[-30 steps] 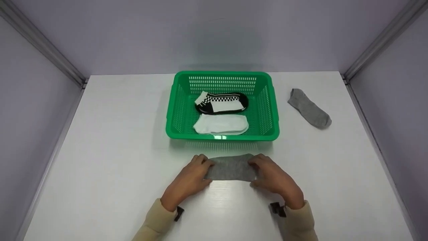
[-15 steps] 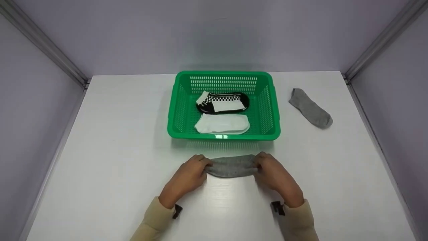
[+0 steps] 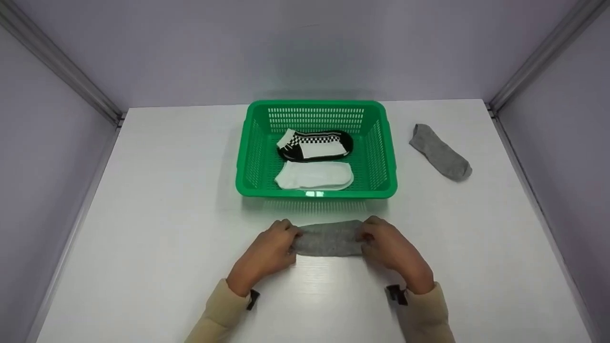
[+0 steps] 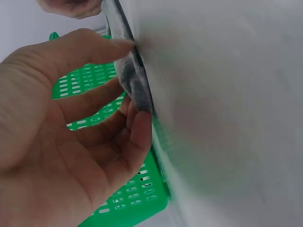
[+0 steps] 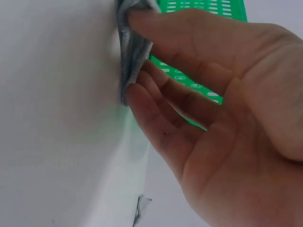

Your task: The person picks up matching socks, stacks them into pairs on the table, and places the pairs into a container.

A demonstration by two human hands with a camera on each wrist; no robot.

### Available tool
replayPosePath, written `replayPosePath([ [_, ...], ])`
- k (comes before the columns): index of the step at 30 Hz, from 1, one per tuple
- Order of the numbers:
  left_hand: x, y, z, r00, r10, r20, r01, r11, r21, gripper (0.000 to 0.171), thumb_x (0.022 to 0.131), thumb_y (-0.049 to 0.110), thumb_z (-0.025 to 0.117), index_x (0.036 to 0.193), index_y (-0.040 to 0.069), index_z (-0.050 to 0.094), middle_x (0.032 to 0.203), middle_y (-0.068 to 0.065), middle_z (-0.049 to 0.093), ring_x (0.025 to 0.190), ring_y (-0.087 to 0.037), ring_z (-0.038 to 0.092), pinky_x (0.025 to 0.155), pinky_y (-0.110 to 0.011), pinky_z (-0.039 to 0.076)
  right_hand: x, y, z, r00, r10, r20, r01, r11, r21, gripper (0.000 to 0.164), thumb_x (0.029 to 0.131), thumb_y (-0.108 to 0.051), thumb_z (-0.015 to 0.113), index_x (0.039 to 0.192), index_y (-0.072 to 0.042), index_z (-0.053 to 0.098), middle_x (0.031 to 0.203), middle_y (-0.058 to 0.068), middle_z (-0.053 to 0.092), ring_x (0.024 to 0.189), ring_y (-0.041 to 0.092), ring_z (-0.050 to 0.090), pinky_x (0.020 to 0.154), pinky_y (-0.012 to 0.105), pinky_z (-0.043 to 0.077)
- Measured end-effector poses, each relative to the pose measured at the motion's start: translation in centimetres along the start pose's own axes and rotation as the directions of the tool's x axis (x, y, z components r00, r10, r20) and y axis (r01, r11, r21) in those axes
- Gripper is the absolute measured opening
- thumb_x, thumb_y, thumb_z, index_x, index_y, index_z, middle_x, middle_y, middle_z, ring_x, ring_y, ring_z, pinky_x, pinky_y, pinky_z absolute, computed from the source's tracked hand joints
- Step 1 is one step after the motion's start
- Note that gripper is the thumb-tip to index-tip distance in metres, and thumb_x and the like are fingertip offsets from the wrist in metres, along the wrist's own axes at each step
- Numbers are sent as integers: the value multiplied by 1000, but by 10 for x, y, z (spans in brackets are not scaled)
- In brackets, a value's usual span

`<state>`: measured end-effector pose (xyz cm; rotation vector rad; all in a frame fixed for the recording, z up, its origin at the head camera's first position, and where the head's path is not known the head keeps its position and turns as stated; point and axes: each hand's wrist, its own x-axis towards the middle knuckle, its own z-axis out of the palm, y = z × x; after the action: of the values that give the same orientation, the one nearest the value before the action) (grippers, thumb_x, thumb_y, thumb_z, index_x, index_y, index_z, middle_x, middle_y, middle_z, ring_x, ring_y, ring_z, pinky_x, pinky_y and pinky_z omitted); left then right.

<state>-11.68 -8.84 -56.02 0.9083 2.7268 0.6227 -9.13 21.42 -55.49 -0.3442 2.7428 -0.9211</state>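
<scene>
In the head view a grey sock (image 3: 329, 239) lies flat and crosswise on the white table, in front of the green basket. My left hand (image 3: 268, 250) holds its left end; the left wrist view has the thumb (image 4: 94, 49) at the near edge of the fabric and the other fingers at its far side. At the right end, my right hand (image 3: 391, 247) grips the sock, its thumb (image 5: 184, 23) pushed into the cloth in the right wrist view. A second grey sock (image 3: 441, 153) lies slanted on the table at the right.
The green basket (image 3: 316, 194) stands behind the hands. Inside it, a black-and-white checkered pair of socks (image 3: 315, 145) lies behind a white pair of socks (image 3: 314, 175). Pale walls close in the white table (image 3: 157, 190) at the back and both sides.
Half a second ago the held sock was gathered narrower; now its near edge is spread down again. Both hands have stayed at its ends, the fingers closing in from a wider spread.
</scene>
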Motion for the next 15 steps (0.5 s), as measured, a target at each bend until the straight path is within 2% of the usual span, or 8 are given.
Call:
replayPosePath([
  [6, 2, 0, -1, 998, -42, 36, 43, 999, -28, 42, 86, 6, 75, 127, 0, 69, 112, -10, 63, 103, -23, 58, 88, -40, 57, -1, 4, -6, 999, 48, -27, -46, 996, 73, 13, 97, -3, 64, 104, -9, 74, 98, 3, 73, 92, 16, 66, 85, 39, 57],
  [10, 4, 2, 0, 999, -43, -15, 43, 999, -23, 33, 94, 6, 69, 126, -1, 70, 109, -12, 65, 103, -26, 61, 89, -43, 58, 0, 4, -7, 993, 98, -72, -86, 985, 148, 13, 101, -9, 62, 108, -9, 73, 105, 7, 76, 86, 15, 66, 79, 35, 56],
  [13, 6, 3, -2, 998, -42, -50, 40, 998, -48, 26, 100, 6, 62, 122, -2, 73, 106, -12, 68, 101, -28, 64, 88, -44, 58, 0, 4, -7, 989, 134, -64, -115, 966, 232, 17, 105, -11, 57, 114, -8, 70, 105, 10, 74, 77, 15, 63, 71, 30, 53],
  [15, 7, 4, -5, 997, -54, -63, 48, 994, -95, 25, 101, 7, 61, 120, -2, 74, 107, -12, 70, 102, -27, 65, 89, -43, 58, 1, 5, -7, 989, 140, -47, -119, 943, 310, 19, 107, -10, 52, 117, -6, 68, 107, 13, 74, 79, 17, 65, 72, 30, 54],
])
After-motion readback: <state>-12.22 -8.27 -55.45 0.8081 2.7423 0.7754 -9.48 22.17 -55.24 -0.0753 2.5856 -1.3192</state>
